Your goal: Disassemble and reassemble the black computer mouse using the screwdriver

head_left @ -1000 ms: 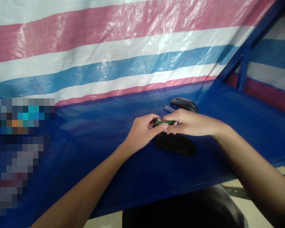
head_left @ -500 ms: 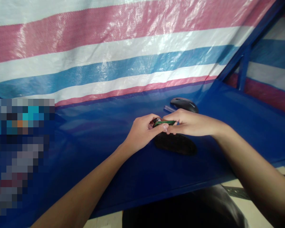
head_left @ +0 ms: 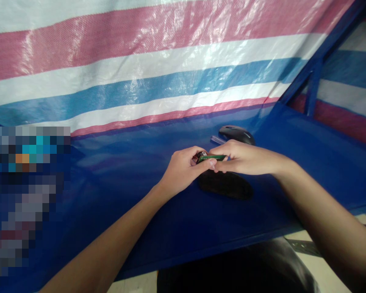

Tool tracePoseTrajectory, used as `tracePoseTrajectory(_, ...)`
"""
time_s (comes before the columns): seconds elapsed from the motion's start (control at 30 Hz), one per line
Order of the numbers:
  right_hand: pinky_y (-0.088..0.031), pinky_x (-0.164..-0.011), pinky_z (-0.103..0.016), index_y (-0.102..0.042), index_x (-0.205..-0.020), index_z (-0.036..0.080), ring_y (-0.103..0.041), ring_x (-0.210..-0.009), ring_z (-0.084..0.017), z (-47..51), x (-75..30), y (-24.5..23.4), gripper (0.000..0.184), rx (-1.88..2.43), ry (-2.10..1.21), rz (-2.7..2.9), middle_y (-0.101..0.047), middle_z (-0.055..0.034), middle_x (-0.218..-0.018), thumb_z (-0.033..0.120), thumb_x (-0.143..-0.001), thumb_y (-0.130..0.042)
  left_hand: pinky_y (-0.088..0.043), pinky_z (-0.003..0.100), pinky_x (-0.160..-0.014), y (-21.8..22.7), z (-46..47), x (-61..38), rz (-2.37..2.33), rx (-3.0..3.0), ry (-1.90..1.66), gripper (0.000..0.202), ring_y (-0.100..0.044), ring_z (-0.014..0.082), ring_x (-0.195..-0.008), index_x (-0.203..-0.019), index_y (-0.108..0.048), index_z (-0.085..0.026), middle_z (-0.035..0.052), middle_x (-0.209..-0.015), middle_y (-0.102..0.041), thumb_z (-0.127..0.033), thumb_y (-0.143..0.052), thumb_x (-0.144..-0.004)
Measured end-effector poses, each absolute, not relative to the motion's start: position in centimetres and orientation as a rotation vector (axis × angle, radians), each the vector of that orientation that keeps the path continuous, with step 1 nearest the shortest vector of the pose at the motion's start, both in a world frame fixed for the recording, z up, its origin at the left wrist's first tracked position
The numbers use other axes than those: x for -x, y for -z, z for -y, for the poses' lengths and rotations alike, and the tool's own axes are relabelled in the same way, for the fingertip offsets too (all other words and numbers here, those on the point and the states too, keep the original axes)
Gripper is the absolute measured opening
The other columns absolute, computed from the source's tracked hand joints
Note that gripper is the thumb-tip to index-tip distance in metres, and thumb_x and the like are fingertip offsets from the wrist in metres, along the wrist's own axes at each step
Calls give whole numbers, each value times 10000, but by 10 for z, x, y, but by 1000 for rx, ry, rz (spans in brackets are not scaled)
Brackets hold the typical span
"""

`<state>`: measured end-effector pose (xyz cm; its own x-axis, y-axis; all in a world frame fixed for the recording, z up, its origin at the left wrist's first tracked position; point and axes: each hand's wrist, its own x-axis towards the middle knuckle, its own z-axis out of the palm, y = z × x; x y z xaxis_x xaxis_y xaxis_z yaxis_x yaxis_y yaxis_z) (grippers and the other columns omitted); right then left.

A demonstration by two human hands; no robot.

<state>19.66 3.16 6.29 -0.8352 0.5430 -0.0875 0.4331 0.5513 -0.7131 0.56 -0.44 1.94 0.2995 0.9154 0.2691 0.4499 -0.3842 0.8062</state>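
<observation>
My left hand point(head_left: 183, 169) and my right hand point(head_left: 244, 158) meet over the blue table point(head_left: 125, 195), fingers curled. Between them both pinch a small green circuit board point(head_left: 211, 158) with a dark part at its left end. Just below the hands a flat black shell piece point(head_left: 225, 185) lies on the table. A black computer mouse point(head_left: 236, 134) rests a little behind my right hand, with a thin clear strip point(head_left: 217, 140) beside it.
A striped pink, white and blue tarp point(head_left: 140, 69) hangs behind the table. Blue frame bars point(head_left: 312, 87) rise at the right. A blurred patch point(head_left: 26, 195) covers the left side. The table's front edge point(head_left: 232, 244) runs below my arms, above a pale floor.
</observation>
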Motion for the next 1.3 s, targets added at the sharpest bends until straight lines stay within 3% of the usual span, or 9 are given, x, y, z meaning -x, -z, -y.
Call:
tracePoseTrajectory(0.3, -399, -587, -233, -577, -751, 152, -503, -596, -105, -30, -196, -66, 181, 826, -1134, 2647, -527, 20, -645, 267, -860, -490, -444, 236, -658, -18, 4, -6, -1201, -1952, -990, 300, -597, 121, -698, -915, -672, -159, 1, -781, -669, -430, -615, -798)
tracePoseTrajectory(0.63, -414, -658, -263, -580, -757, 156, -552, -621, -116, -30, -197, -65, 243, 854, -1139, 2645, -555, 18, -653, 343, -877, -484, -443, 238, -655, -18, 3, -5, -1211, -1963, -985, 290, -599, 124, -699, -916, -673, -163, -1, -778, -670, -422, -615, -797)
tracePoseTrajectory(0.9, -405, -637, -250, -576, -749, 159, -540, -622, -110, -31, -196, -65, 176, 849, -1109, 2669, -543, 25, -656, 263, -859, -486, -441, 235, -646, -19, 4, -6, -1214, -1965, -988, 283, -599, 123, -691, -910, -672, -163, -1, -773, -671, -417, -616, -796)
tracePoseTrajectory(1.3, -420, -682, -270, -595, -773, 155, -564, -637, -118, -31, -198, -64, 221, 849, -1118, 2661, -573, 18, -666, 318, -873, -485, -444, 238, -642, -19, 4, -6, -1220, -1968, -985, 286, -599, 123, -684, -906, -671, -169, -1, -771, -669, -426, -614, -797)
